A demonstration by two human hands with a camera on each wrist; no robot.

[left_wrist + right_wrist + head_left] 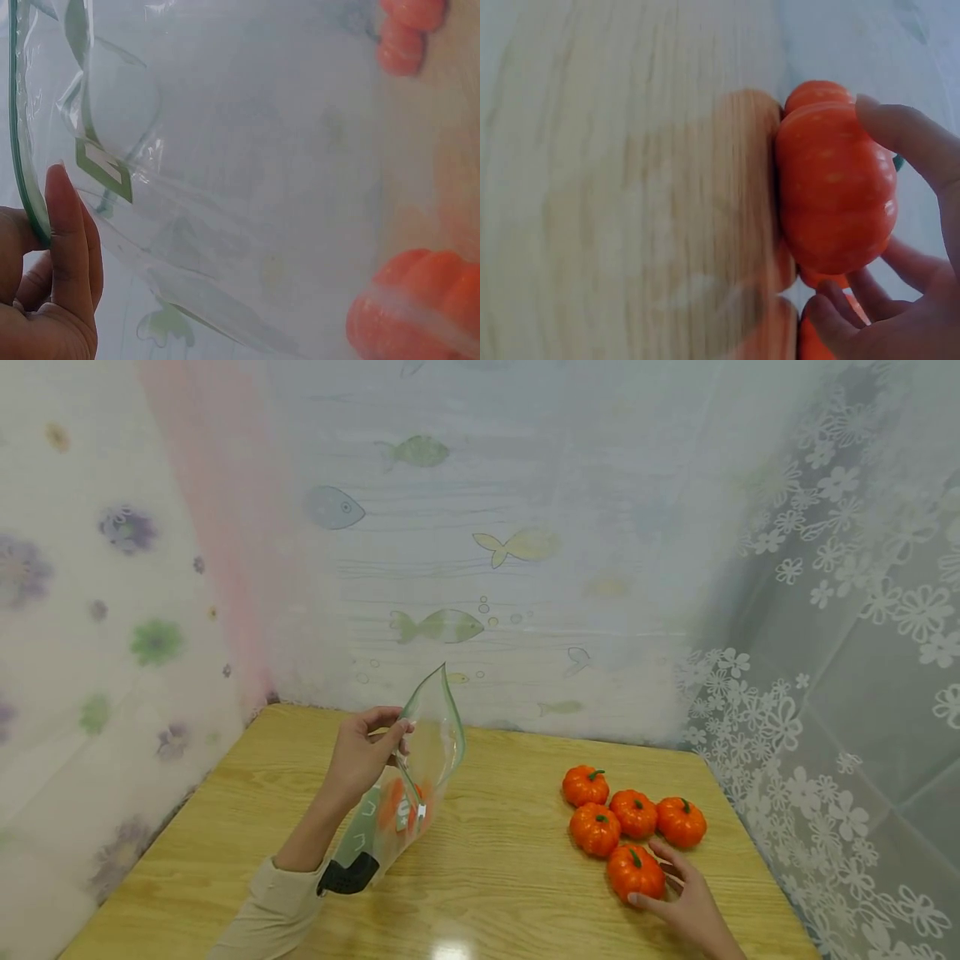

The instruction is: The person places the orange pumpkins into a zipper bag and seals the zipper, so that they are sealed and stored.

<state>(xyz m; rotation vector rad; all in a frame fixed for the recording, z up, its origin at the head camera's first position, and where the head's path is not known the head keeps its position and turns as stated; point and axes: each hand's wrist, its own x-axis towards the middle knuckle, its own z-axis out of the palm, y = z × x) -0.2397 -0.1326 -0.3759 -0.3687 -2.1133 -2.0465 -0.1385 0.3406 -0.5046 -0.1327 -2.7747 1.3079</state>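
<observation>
In the head view my left hand (pixel 362 758) pinches the rim of a clear zip bag (pixel 438 735) with a green edge. The bag's mouth gapes upward. Inside its lower part shows orange, a small pumpkin (pixel 420 307) seen through the plastic in the left wrist view. At the right, my right hand (pixel 693 902) has thumb and fingers round the nearest small orange pumpkin (pixel 634 872), which has a green stem. The right wrist view shows the thumb on one side of this pumpkin (pixel 836 191) and fingers at the other; it appears to rest on the table.
Several more orange pumpkins (pixel 633 814) sit close together just beyond my right hand. The wooden table (pixel 510 827) runs back to a curtain (pixel 525 677) printed with fish. A flowered curtain (pixel 847 777) hangs along the right edge, another (pixel 150 693) on the left.
</observation>
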